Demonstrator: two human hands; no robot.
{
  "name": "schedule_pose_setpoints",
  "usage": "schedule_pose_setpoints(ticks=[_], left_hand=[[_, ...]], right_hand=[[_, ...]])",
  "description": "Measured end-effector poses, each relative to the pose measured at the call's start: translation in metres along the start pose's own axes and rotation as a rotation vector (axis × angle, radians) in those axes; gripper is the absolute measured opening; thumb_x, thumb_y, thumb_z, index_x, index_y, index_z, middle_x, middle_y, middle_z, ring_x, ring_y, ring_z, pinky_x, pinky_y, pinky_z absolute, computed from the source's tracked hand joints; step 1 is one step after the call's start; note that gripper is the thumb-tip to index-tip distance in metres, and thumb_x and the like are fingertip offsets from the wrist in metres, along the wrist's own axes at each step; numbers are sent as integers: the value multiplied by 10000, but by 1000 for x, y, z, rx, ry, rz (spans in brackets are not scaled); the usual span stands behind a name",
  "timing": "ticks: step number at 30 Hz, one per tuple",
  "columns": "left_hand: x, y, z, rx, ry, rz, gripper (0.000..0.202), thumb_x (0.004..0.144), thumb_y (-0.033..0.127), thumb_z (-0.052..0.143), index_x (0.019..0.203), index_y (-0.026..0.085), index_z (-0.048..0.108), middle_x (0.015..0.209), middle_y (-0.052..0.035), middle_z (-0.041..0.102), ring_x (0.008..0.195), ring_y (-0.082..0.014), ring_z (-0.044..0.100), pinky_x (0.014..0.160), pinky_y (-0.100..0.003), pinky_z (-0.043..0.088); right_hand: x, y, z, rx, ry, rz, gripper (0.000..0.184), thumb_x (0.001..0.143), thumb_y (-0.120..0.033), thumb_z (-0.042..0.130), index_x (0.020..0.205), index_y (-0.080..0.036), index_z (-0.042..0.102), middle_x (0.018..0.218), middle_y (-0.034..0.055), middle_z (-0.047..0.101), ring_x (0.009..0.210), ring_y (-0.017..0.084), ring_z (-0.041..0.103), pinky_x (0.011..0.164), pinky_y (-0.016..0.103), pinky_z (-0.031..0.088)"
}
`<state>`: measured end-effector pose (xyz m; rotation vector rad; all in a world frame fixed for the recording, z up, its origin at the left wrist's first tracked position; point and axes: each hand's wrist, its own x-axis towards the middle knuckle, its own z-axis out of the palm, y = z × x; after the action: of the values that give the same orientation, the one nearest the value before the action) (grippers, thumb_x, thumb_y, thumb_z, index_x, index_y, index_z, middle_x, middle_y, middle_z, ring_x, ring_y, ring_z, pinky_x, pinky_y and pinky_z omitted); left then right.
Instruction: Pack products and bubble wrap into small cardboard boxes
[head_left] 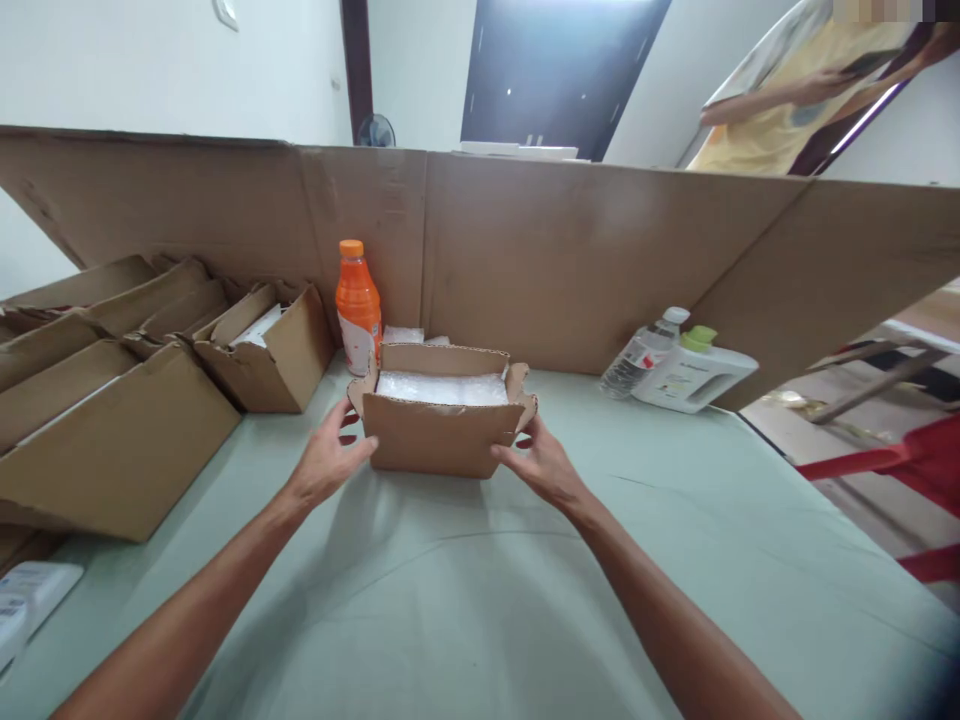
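The open-topped cardboard box (435, 438) is upright at the centre of the pale green tablecloth (465, 610), in front of the orange bottle (358, 305); whether its base rests on the cloth or is slightly raised cannot be told. Bubble-wrapped contents (442, 388) show inside. The left hand (330, 458) and right hand (543, 464) grip opposite ends, partly open to the box's depth: thumbs on the front corners, fingers behind the end walls, partly hidden. The step in hand appears to be two-handed positioning. Any shift calls for even pressure, clear of the raised flaps.
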<state>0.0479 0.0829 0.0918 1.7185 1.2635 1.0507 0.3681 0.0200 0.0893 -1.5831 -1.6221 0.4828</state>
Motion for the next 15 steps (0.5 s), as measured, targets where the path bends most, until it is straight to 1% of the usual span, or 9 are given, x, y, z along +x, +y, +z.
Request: schedule_pose_setpoints(ticks=[2,4,5,7,9,10,12,14,15], left_hand=[[8,4,17,-41,-6,21,566,773,354,618,1302,169,535,1265,-126,653,1163,-268,623,898,-398,568],[7,14,28,-41,13,31,558,780,331,612,1303,153,533,1230,-125,665,1123,-259,633,910,-396,561],[1,19,32,-35,11,31,573,783,321,614,1323,152,522,1250,-126,658,1121,-259,632,926,-403,554],[-24,27,34,-30,-19,33,599,793,302,617,1366,170,500,1325,-120,627,1148,-259,625,969,-415,539],[-58,31,32,-21,-66,40,610,815,284,615,1405,210,479,1393,-101,595,1195,-256,613,1013,-414,524],[-76,31,28,-12,-90,41,608,828,281,618,1416,233,475,1406,-89,590,1213,-253,610,1032,-411,518],[-108,28,19,18,-121,45,591,857,297,629,1427,274,475,1418,-74,587,1241,-257,605,1066,-414,505],[-129,20,9,61,-126,64,538,886,333,627,1407,296,498,1432,-72,576,1266,-270,598,1099,-433,487],[-136,16,5,81,-125,74,521,895,352,626,1399,300,504,1436,-75,571,1267,-276,601,1102,-439,489]], right_hand=[[7,-7,14,-34,12,17,738,802,-443,661,1461,-220,415,1233,116,692,905,254,689,776,384,559],[1,-16,15,-123,41,71,740,812,-438,646,1470,-199,405,1105,95,729,734,228,672,734,383,554],[-9,-19,11,-169,49,99,728,821,-439,637,1467,-189,414,1044,85,737,683,224,662,712,380,552],[-44,-22,-1,-242,74,121,714,841,-454,618,1468,-173,422,997,86,741,679,244,676,684,377,558],[-92,-20,-14,-319,123,69,723,863,-492,613,1483,-177,412,1095,122,731,805,292,712,719,394,575],[-118,-18,-20,-360,146,26,730,872,-511,617,1492,-191,404,1176,139,709,901,321,715,769,414,582],[-166,-14,-30,-417,176,-55,741,879,-547,632,1506,-233,392,1315,151,645,1093,365,674,888,457,570],[-197,-9,-35,-400,152,-81,822,865,-602,648,1545,-262,334,1422,151,568,1242,387,598,980,490,541],[-206,-5,-36,-361,124,-69,897,850,-642,650,1574,-262,280,1470,156,524,1291,392,563,1003,500,531]])
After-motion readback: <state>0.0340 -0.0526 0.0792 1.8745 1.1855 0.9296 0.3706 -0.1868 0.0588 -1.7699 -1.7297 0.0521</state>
